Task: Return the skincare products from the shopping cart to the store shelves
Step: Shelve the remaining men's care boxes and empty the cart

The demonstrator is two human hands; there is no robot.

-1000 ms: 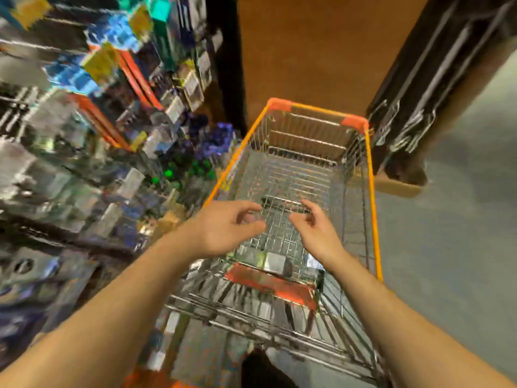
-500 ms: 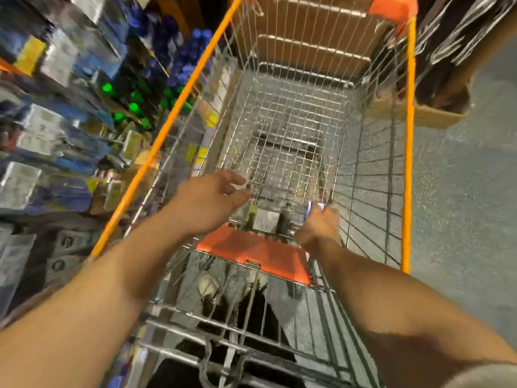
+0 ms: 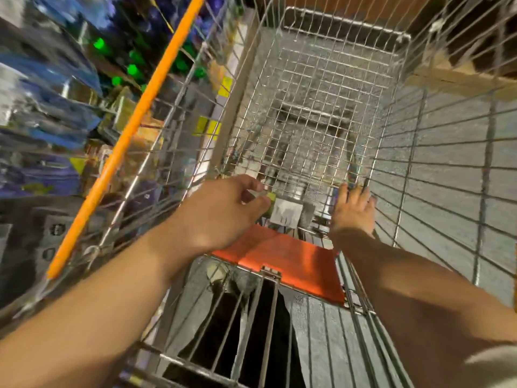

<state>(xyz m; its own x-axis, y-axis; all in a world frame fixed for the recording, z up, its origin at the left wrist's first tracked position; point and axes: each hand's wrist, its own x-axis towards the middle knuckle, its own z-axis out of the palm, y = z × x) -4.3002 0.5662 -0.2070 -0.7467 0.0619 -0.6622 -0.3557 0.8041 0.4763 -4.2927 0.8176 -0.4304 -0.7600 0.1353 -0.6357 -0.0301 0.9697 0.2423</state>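
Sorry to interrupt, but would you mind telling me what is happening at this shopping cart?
A person is leaning over a wire shopping cart beside stocked store shelves. Both hands are down inside the basket at its near end, just beyond the orange seat flap. The left hand pinches a small green-and-white product. The right hand reaches with straight fingers towards more small items lying there. Blur hides what these products are.

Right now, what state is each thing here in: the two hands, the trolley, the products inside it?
Left hand: pinching a small green-and-white product.
Right hand: fingers straight, reaching into the near end.
Shopping cart: main basket floor bare.
White box: lying between the hands, untouched.
Orange seat flap: lying flat.
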